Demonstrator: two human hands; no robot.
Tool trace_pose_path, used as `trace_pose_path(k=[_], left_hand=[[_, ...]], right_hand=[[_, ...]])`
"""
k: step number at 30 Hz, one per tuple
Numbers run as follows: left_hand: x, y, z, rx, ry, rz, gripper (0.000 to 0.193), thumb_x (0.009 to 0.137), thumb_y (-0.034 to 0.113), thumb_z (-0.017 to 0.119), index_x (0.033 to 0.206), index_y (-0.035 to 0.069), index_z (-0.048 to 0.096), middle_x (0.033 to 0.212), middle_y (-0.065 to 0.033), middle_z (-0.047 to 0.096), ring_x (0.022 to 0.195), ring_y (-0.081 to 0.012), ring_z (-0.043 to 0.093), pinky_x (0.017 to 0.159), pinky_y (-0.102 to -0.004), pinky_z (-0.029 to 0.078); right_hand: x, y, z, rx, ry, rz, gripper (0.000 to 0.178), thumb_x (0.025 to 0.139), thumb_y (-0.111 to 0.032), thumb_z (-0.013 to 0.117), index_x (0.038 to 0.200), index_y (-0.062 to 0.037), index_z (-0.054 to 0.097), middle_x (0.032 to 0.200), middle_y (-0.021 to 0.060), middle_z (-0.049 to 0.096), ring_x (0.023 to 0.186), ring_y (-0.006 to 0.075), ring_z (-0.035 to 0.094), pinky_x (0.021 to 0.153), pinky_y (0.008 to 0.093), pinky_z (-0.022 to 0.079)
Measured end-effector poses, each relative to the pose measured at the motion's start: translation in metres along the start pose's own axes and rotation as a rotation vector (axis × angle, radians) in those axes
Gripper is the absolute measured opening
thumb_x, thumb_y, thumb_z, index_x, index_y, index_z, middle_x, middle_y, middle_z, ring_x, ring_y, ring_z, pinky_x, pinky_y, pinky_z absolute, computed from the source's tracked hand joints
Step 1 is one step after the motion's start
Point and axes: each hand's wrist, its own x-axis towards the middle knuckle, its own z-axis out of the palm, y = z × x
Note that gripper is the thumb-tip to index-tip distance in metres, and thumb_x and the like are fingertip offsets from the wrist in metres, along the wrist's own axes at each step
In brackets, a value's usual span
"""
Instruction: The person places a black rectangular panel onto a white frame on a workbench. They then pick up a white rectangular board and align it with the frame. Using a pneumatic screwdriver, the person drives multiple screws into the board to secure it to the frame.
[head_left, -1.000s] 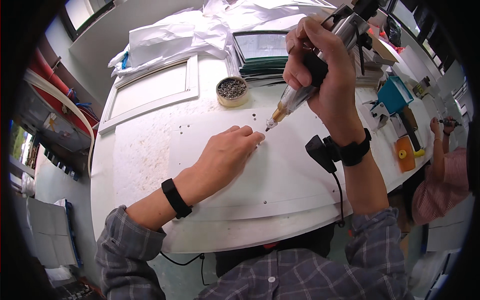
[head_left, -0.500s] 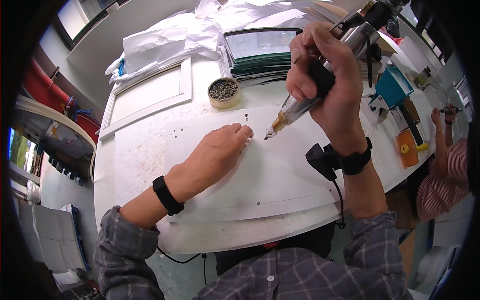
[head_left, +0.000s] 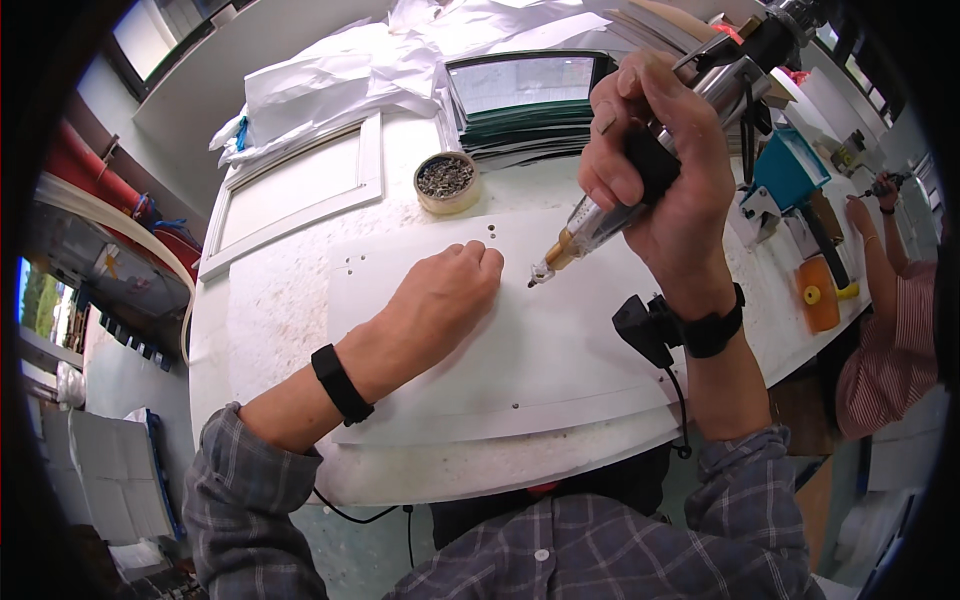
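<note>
My right hand [head_left: 680, 190] is wrapped round a power screwdriver [head_left: 583, 232], held slanted over a white sheet panel [head_left: 560, 350] with its bit pointing down and left. The bit is close to the panel; whether it touches, I cannot tell. Left of the bit, my left hand [head_left: 440, 300] rests on the panel with fingers curled in. Its fingertips are hidden, so anything pinched in them does not show. Small dark screws or holes [head_left: 491, 229] mark the panel near its far edge. Beyond it stands a round tub [head_left: 447, 200] full of small metal screws.
A white frame [head_left: 376, 165] lies at the back left. Stacked dark-edged panes [head_left: 525, 130] and crumpled white sheets [head_left: 330, 75] cover the back. At right are a teal bin [head_left: 788, 165] and an orange object [head_left: 817, 300]. Another person's arm [head_left: 875, 250] is at far right.
My left fingers have curled in further and the hand has shifted slightly. My right hand and the screwdriver have moved slightly right. The other person's hands have moved.
</note>
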Motion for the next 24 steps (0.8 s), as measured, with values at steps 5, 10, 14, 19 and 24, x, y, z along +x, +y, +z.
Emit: trace_pose_path(k=[5,10,14,19,24], left_hand=[[-0.018,-0.004,-0.037,-0.237,-0.040,-0.103,0.014,0.090,0.003,0.065,0.095,-0.004,0.055,0.090,-0.0184,0.066,0.079,-0.0336,0.068,0.074,-0.0408,0.056],[-0.100,-0.017,-0.055,-0.566,0.111,-0.317,0.012,0.089,-0.004,0.064,0.093,-0.001,0.053,0.090,-0.0142,0.070,0.078,-0.0205,0.070,0.075,-0.0312,0.058],[-0.161,-0.001,-0.039,-1.030,0.218,-0.565,0.013,0.095,-0.003,0.064,0.098,0.004,0.054,0.100,-0.0073,0.066,0.089,-0.0112,0.064,0.082,-0.0272,0.056],[-0.199,0.021,-0.014,-1.469,0.401,-0.589,0.018,0.099,0.002,0.067,0.109,0.006,0.053,0.103,-0.0040,0.064,0.097,-0.0100,0.062,0.089,-0.0285,0.054],[-0.210,0.024,-0.001,-1.534,0.433,-0.549,0.019,0.100,-0.002,0.062,0.114,0.006,0.052,0.107,-0.0027,0.061,0.098,-0.0088,0.061,0.090,-0.0268,0.052]], right_hand=[[-0.005,0.001,-0.010,0.128,-0.079,-0.070,0.029,0.108,-0.035,0.046,0.106,-0.0066,0.051,0.089,0.0024,0.050,0.051,0.0042,0.045,0.047,0.0216,0.043],[-0.014,0.004,0.027,0.277,-0.085,-0.006,0.030,0.107,-0.034,0.046,0.100,-0.0056,0.051,0.085,0.0036,0.053,0.048,0.0069,0.045,0.048,0.0252,0.043],[-0.024,0.014,0.064,0.388,-0.140,0.022,0.026,0.110,-0.031,0.041,0.105,-0.0073,0.051,0.089,0.0028,0.053,0.048,0.0065,0.044,0.046,0.0241,0.044],[-0.034,0.025,0.103,0.500,-0.176,0.089,0.026,0.109,-0.031,0.041,0.104,-0.0075,0.051,0.089,0.0030,0.055,0.047,0.0075,0.044,0.045,0.0254,0.045],[-0.039,0.038,0.124,0.442,-0.186,0.092,0.027,0.109,-0.032,0.040,0.105,-0.0074,0.052,0.089,0.0033,0.055,0.047,0.0071,0.044,0.046,0.0258,0.046]])
